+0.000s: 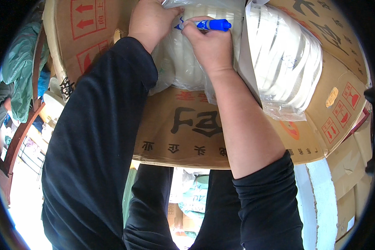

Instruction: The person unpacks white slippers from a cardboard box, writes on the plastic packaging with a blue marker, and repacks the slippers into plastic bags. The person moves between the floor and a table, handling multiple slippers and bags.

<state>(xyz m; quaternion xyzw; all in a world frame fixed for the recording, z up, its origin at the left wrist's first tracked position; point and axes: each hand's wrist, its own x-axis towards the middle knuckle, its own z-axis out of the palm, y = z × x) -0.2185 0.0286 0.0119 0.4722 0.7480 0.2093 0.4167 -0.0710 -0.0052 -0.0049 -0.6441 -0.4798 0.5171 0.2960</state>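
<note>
In my right hand (210, 46) is a blue marker pen (214, 25), pinched near its tip, with the blue cap on its back end. The tip points left at a clear plastic bag (183, 62) holding white, rounded, ribbed pieces whose kind I cannot make out. A short blue squiggle shows on the plastic beside the tip. My left hand (152, 21) rests on the bag's upper left, thumb stretched out along it; the upper edge of the view cuts off the other fingers. Both bags here sit in an opened cardboard carton (162, 141).
Right of a pale divider (250, 54) stands a second bag (285, 62) of white curved pieces, with blue marks on it. Carton flaps rise at both sides. A green plastic bag (23, 71) hangs at far left. More cardboard boxes (350, 166) stand at right. My legs are below the carton.
</note>
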